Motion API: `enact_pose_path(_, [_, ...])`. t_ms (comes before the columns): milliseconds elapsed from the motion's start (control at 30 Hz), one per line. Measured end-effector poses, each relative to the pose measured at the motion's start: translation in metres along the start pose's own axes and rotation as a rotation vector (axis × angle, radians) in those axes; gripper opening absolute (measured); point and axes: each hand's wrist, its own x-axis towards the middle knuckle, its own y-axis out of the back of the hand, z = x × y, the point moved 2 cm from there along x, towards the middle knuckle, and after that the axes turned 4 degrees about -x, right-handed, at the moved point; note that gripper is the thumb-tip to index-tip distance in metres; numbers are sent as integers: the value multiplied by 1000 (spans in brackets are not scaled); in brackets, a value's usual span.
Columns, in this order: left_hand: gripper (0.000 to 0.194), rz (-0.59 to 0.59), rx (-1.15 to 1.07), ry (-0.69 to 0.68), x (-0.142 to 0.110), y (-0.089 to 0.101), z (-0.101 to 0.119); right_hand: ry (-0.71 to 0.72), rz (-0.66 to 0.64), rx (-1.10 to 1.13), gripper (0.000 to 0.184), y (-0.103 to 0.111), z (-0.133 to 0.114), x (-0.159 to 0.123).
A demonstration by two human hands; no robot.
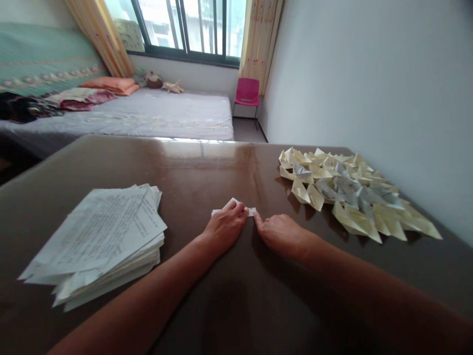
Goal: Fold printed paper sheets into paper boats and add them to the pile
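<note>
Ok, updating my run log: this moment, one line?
left hand: on small folded white paper | right hand: at its right end | cream paper boats: right

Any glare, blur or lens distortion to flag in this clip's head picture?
Head view: window light glares off the far edge of the glossy brown table; the window panes look washed out; print on the stacked white paper sheets is too soft to read; wide-angle stretch toward the sides; dark shadows beneath both bare hands.
</note>
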Motion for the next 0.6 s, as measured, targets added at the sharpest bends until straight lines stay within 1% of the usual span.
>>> enact_pose_path(100, [26, 3, 5, 1, 0, -1, -1, 5, -8, -34, 47, 8, 8, -5])
enact_pose_path(167, [26, 8, -4, 8, 0, -1, -2, -5, -3, -28, 38, 13, 14, -5])
enact_pose_path(233, [26, 11, -13, 22, 0, -1, -3, -15, 31, 2, 27, 14, 19, -2])
enact_pose_path(267, [25, 13, -18, 29, 0, -1, -3, -24, 74, 32, 24, 13, 22, 1])
enact_pose_path(333, [24, 25, -27, 48, 1, -1, -4, -43, 199, 134, 26, 6, 26, 10])
enact_pose_path(400, [24, 42, -44, 72, 1, -1, -6, -69, 314, 276, 28, -6, 30, 19])
enact_pose_path(500, [26, 53, -88, 112, 4, -2, -11, -118, 376, 412, 26, -26, 34, 30])
enact_pose_path(600, [30, 87, -112, 169, 8, -6, -16, -116, 399, 452, 23, -36, 38, 34])
